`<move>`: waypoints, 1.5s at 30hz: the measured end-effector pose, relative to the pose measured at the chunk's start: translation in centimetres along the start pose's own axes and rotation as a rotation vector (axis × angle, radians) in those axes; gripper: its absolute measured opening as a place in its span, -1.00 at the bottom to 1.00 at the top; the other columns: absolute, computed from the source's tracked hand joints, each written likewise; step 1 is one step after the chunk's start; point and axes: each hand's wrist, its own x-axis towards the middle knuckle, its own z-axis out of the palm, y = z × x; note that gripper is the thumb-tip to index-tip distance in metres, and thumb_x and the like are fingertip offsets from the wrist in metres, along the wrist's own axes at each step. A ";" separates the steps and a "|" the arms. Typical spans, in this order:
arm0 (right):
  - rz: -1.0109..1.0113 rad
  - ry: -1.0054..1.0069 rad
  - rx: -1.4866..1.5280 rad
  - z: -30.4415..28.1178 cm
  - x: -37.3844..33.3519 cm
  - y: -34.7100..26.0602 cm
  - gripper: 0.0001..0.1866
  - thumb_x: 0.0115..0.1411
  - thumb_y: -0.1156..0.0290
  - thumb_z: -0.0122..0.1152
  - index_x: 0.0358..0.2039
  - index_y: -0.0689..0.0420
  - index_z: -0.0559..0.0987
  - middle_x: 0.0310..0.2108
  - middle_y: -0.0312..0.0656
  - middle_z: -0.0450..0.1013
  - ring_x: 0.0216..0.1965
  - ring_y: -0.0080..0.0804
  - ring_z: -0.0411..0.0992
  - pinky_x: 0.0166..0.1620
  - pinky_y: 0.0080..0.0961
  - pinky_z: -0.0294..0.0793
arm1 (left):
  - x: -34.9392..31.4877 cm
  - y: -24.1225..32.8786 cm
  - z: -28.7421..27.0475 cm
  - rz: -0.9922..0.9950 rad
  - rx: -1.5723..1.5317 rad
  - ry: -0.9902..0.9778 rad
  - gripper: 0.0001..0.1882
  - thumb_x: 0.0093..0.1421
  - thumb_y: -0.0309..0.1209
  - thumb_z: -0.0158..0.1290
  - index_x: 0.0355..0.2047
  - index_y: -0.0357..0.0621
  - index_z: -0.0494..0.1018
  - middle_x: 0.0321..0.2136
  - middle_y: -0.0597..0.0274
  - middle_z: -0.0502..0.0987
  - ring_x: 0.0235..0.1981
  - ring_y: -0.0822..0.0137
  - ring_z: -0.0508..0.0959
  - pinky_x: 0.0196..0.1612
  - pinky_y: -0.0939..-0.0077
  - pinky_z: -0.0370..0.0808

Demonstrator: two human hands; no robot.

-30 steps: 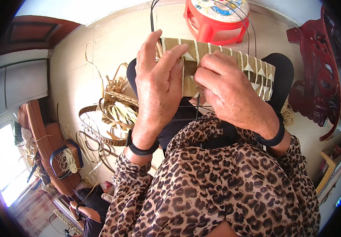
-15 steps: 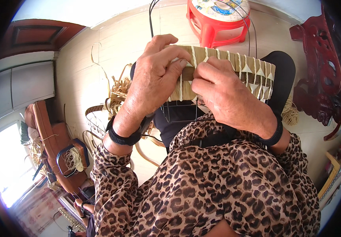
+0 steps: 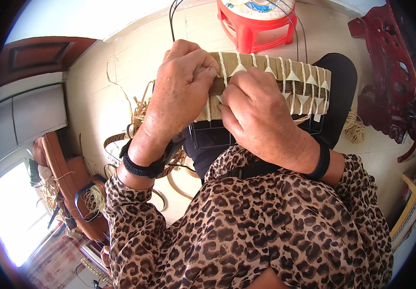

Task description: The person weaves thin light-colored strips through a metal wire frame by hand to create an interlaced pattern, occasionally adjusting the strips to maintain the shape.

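Observation:
A woven basket (image 3: 281, 67) rests across my lap. Its side has tan strips, a dark brown band (image 3: 292, 87) and twisted white cords (image 3: 283, 75) running over it, with small white triangles between them. Below it, the black wire frame (image 3: 203, 137) lies bare. My left hand (image 3: 184, 86) is closed at the basket's left end, finger and thumb pinched together; what they hold is hidden. Close beside it, my right hand (image 3: 261, 108) is closed over the dark band, with a bit of white cord showing at its fingertips. Its fingers cover that part of the weave.
Beyond the basket stands a red stool (image 3: 253, 31), with thin black wires (image 3: 298, 29) near it. Loose tan strips (image 3: 140, 108) lie on the floor to the left. A coil of cord (image 3: 355, 127) and carved dark red furniture (image 3: 391, 77) are at the right. A brown seat (image 3: 58, 164) stands far left.
The basket and both hands sit slightly farther left in view. My right hand has moved left and down along the weave, closer to my left hand, whose fingers have curled tighter.

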 end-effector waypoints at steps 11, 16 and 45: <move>-0.171 0.024 0.117 0.4 -0.1 1.1 -0.91 -0.14 0.54 0.23 -0.57 0.18 0.49 -0.44 -0.25 0.29 -0.29 -0.36 0.30 -0.11 -0.38 0.26 | -0.4 0.2 -1.6 -0.171 -0.511 -0.118 -0.75 0.31 -0.43 -0.16 -0.24 -0.26 0.52 0.01 0.27 0.36 -0.03 0.41 0.40 0.07 0.56 0.29; -0.197 0.027 0.129 0.3 -0.1 1.3 -0.86 -0.16 0.53 0.26 -0.54 0.17 0.47 -0.45 -0.25 0.29 -0.30 -0.34 0.32 -0.11 -0.36 0.26 | -0.4 -0.1 -1.4 -0.131 -0.548 -0.105 -0.75 0.31 -0.43 -0.15 -0.22 -0.25 0.52 0.03 0.26 0.35 -0.02 0.40 0.39 0.07 0.56 0.29; 0.964 0.370 0.710 -7.3 -6.9 7.7 -0.24 0.27 -0.04 0.03 0.31 0.14 0.07 0.21 0.07 0.19 0.22 -0.21 0.17 0.21 -0.26 0.16 | 1.4 -1.2 -2.0 -0.224 -0.316 0.066 -0.79 0.20 -0.46 -0.03 -0.25 -0.23 0.57 -0.52 0.37 0.55 -0.53 0.59 0.46 -0.46 0.69 0.41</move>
